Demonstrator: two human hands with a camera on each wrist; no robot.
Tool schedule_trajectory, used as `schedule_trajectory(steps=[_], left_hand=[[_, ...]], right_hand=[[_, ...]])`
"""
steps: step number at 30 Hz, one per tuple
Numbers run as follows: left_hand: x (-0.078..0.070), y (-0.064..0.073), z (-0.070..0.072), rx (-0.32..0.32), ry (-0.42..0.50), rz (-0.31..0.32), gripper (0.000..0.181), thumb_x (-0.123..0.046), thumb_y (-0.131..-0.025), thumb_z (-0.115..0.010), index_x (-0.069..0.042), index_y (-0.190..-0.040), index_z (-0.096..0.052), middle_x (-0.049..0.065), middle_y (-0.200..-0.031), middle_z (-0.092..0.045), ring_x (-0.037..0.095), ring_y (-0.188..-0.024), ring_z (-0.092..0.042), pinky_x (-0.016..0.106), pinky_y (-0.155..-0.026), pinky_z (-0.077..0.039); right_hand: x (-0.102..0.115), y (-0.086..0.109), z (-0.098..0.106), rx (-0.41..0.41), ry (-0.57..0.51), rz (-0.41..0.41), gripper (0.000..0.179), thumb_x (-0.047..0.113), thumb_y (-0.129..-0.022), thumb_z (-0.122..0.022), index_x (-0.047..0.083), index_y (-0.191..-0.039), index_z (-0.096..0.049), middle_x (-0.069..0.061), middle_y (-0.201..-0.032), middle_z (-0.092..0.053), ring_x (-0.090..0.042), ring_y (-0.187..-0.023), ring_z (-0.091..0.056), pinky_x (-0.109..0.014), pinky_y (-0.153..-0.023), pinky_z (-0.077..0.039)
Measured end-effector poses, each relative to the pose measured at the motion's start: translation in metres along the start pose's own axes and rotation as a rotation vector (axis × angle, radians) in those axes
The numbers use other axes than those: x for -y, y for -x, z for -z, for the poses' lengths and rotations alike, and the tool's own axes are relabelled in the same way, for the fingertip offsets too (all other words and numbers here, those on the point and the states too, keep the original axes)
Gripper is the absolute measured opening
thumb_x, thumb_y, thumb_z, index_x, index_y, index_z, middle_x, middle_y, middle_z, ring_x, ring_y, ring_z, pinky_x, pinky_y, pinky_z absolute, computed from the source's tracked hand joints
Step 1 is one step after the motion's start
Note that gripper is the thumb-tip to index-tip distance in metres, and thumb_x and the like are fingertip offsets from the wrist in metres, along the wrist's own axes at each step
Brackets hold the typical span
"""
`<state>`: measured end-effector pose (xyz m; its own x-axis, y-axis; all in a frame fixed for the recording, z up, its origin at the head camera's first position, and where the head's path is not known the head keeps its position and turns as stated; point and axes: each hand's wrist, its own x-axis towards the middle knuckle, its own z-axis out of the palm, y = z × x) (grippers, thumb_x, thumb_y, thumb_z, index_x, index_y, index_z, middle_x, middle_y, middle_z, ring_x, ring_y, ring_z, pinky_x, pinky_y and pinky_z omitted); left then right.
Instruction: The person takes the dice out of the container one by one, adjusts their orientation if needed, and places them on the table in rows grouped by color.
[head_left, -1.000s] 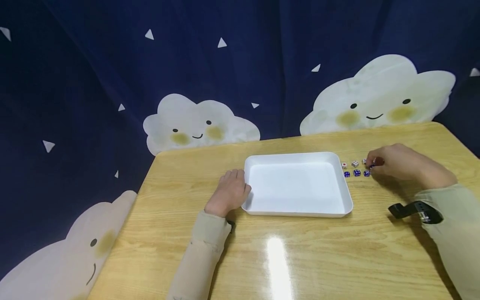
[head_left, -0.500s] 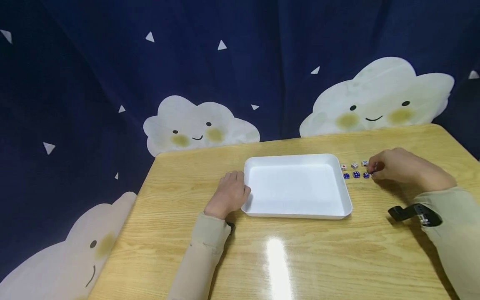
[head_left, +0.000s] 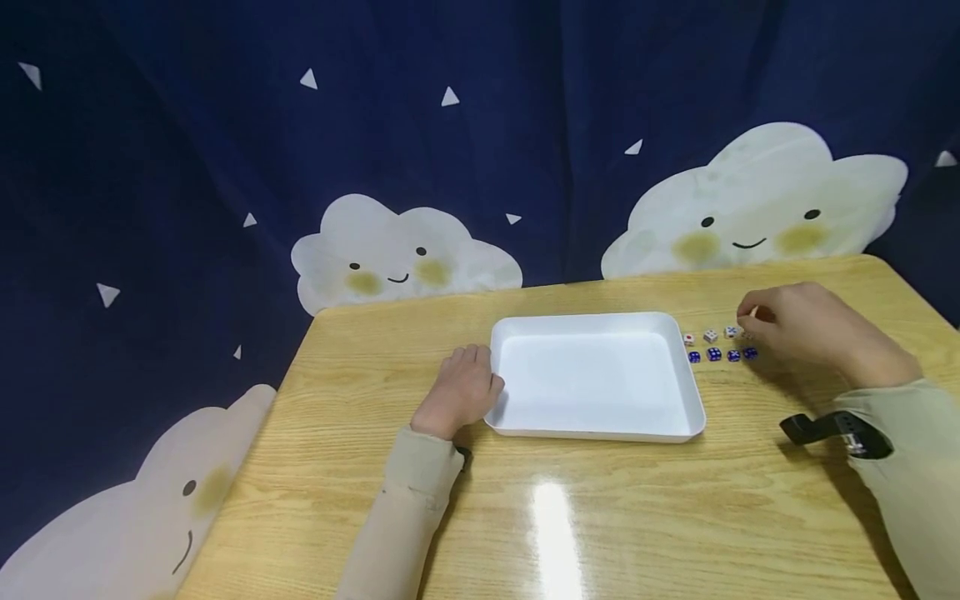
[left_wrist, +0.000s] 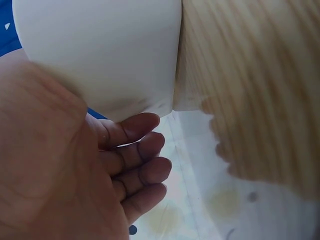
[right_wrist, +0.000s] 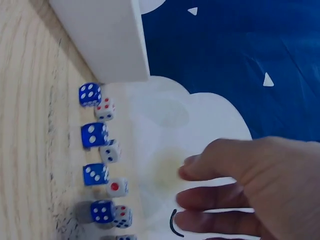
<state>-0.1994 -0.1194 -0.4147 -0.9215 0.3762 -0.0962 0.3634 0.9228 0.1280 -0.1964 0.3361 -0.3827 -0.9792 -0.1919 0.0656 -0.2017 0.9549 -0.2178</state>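
Observation:
A shallow white tray (head_left: 592,437) lies on the wooden table. At its left end my left hand (head_left: 459,387) holds the wall, and in the left wrist view the curled fingers (left_wrist: 145,145) lie against the outside; the thumb is hidden there. To the right of the tray are two rows of small dice: blue dice (head_left: 714,354) in front and white dice (head_left: 710,336) behind. Just above the right end of these rows hovers my right hand (head_left: 802,329). Its thumb and fingers (right_wrist: 200,220) are apart with nothing between them in the right wrist view.
The wooden table (head_left: 637,517) reaches back to a dark blue curtain (head_left: 480,150) printed with white clouds. A black strap (head_left: 832,429) sits on the right wrist. The dice rows start close to the tray's right wall.
My right hand has lowered a blue die to the right end of the front row, let it go and lifted slightly. The left hand stays on the tray.

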Motion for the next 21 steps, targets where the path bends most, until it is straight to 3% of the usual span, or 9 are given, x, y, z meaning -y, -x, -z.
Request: schedule_trajectory(steps=[3,9,16,19,21], left_hand=[[0.0,0.0,0.0,-0.005,0.003,-0.004,0.029,-0.024,-0.104,-0.036,0.0,-0.112,-0.051,0.013,-0.105,-0.052,0.028,-0.093,-0.042,0.039,-0.087,-0.04],[0.001,0.0,-0.001,-0.008,0.002,0.0,0.029,-0.024,-0.105,-0.037,0.0,-0.111,-0.052,0.012,-0.104,-0.052,0.027,-0.092,-0.041,0.038,-0.086,-0.039],[0.003,0.0,0.003,-0.003,-0.005,-0.001,0.051,-0.039,-0.11,-0.034,0.004,-0.131,-0.053,0.015,-0.12,-0.056,0.03,-0.109,-0.048,0.045,-0.1,-0.043],[0.005,-0.001,0.007,-0.042,0.014,-0.016,0.06,-0.049,-0.11,-0.032,0.003,-0.132,-0.055,0.015,-0.123,-0.057,0.032,-0.115,-0.051,0.047,-0.105,-0.042],[0.007,-0.003,0.011,-0.116,0.057,-0.033,0.063,-0.052,-0.11,-0.032,0.002,-0.131,-0.057,0.016,-0.125,-0.059,0.034,-0.117,-0.052,0.049,-0.107,-0.042]], right_hand=[[0.004,-0.001,0.002,-0.07,-0.002,0.008,0.021,0.017,-0.095,-0.064,0.002,-0.104,-0.075,-0.01,-0.086,-0.073,-0.022,-0.074,-0.061,-0.042,-0.067,-0.051],[0.012,-0.003,0.003,-0.099,0.004,0.025,0.021,0.018,-0.095,-0.065,0.002,-0.104,-0.075,-0.01,-0.086,-0.073,-0.02,-0.073,-0.06,-0.042,-0.066,-0.051],[0.015,-0.003,0.005,-0.131,0.018,0.047,0.021,0.019,-0.095,-0.066,0.002,-0.104,-0.075,-0.01,-0.087,-0.073,-0.021,-0.075,-0.062,-0.045,-0.068,-0.052],[0.015,-0.002,0.008,-0.167,0.017,0.052,0.022,0.021,-0.095,-0.067,0.002,-0.104,-0.075,-0.011,-0.089,-0.073,-0.024,-0.078,-0.064,-0.048,-0.071,-0.052],[0.015,-0.001,0.008,-0.184,0.002,0.041,0.024,0.023,-0.097,-0.067,0.002,-0.107,-0.074,-0.015,-0.094,-0.072,-0.028,-0.083,-0.066,-0.051,-0.075,-0.053]])
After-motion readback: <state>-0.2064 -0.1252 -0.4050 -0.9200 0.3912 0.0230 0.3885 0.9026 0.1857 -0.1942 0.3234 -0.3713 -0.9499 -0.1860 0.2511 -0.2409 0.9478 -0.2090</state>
